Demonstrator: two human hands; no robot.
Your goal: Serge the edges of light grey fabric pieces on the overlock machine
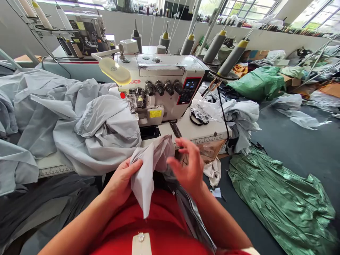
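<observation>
My left hand pinches a piece of light grey fabric between thumb and fingers, and a pointed corner of it hangs down over my lap. Just right of the cloth, my right hand is raised with thumb and fingers apart and holds nothing. Both hands are in front of the table edge, below a white overlock sewing machine. A big heap of grey fabric lies left of the machine's needle area and reaches down near my left hand.
Black-handled scissors and a clear plastic bag lie right of the machine. Grey thread cones stand behind it. A green sack lies on the floor at right. Dark cloth fills the lower left. Another sewing machine stands behind.
</observation>
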